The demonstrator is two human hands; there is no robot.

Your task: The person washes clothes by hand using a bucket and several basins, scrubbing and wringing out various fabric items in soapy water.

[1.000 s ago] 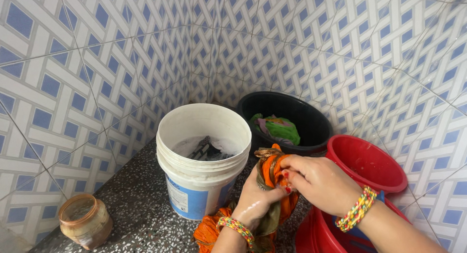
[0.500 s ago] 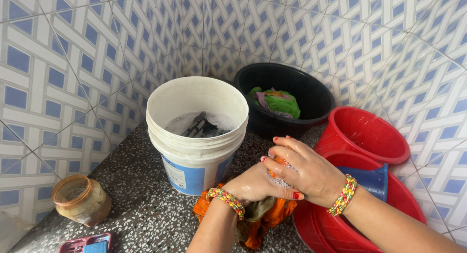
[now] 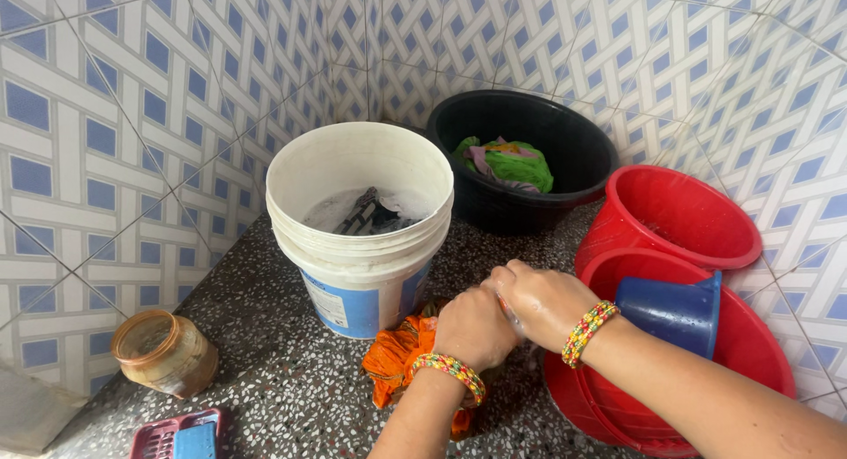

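Two bare hands, each wrist ringed by a beaded bracelet, press down together on a wet orange cloth [image 3: 399,358] bunched on a speckled stone floor [image 3: 282,371]. The left hand [image 3: 474,328] is balled into a fist over the top of the cloth, fingers curled tightly into the fabric; the right hand [image 3: 543,300] lies against it from the right, fingers folded down and clamped on the same bundle, with a trace of suds between the two. The cloth spills out to the left of the fists and under the left wrist, just in front of a white bucket [image 3: 360,238].

At the near left edge, a pink soap tray [image 3: 176,437] holds a blue bar, and beside it stands a squat brown jar [image 3: 165,353] close to the tiled wall [image 3: 106,141]. To the right of the hands sits a wide red tub [image 3: 750,353] with a blue mug [image 3: 669,313] lying on its side inside it; the right forearm crosses the tub's rim. A second red bucket [image 3: 675,216] stands just behind the tub.

The white bucket, with a blue band on its side, holds soapy water and dark laundry. Farthest back, in the corner of the blue-and-white patterned walls, a black basin [image 3: 565,150] holds a crumpled green garment [image 3: 512,166]
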